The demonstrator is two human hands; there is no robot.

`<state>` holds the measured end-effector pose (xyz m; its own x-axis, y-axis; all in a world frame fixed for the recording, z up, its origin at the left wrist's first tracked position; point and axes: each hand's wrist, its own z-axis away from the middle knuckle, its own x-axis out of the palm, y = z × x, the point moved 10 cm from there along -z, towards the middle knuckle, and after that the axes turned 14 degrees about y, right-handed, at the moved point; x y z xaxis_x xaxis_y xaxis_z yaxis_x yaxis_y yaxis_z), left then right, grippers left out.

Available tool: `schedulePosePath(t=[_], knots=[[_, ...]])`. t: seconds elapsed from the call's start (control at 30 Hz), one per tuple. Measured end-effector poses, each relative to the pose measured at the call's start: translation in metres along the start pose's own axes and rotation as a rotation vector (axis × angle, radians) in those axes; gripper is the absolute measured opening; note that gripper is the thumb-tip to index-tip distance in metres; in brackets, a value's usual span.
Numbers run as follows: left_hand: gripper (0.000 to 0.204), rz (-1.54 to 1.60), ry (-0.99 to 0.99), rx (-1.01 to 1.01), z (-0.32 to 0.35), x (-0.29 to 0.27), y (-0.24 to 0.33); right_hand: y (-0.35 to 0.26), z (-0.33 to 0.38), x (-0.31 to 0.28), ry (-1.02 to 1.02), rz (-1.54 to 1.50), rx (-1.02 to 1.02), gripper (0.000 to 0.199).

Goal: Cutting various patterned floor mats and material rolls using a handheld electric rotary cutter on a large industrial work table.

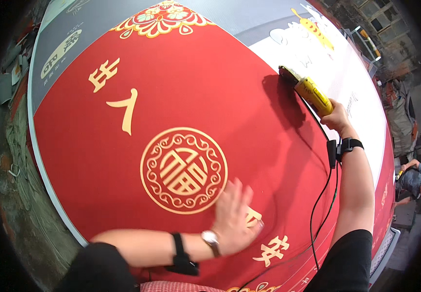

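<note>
hands (234, 219) on red banner (210, 97), yellow tool (312, 95)

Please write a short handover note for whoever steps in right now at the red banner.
Left hand: flat, palm down on the red banner, beside the round gold emblem.
Right hand: arm stretched out, gripping the yellow corded tool, whose head sits at the seam with the white banner.
Black cord trails back across the banner towards the body.
Done and left: the picture does not show how much of the seam has been worked.

Left hand (233, 216) lies flat, fingers spread, arm bent across; right hand (336, 118) is clenched, arm stretched forward.
</note>
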<state>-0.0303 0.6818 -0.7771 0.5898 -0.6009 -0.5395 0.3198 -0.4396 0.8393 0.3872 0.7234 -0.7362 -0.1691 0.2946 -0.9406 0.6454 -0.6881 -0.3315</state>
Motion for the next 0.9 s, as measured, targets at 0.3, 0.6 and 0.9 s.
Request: schedulePosePath(t=[0.3, 0.6, 0.9], knots=[[0.067, -1.152, 0.179, -0.196, -0.205, -0.280, -0.225, -0.078, -0.034, 0.031, -0.072, -0.038, 0.036, 0.040], [0.068, -1.094, 0.250, -0.147, -0.211, -0.284, -0.220, -0.120, -0.063, 0.052, -0.085, -0.131, 0.089, 0.061], [0.070, -1.026, 0.230, -0.185, -0.213, -0.290, -0.221, -0.212, -0.096, 0.093, -0.151, -0.213, 0.033, 0.056]])
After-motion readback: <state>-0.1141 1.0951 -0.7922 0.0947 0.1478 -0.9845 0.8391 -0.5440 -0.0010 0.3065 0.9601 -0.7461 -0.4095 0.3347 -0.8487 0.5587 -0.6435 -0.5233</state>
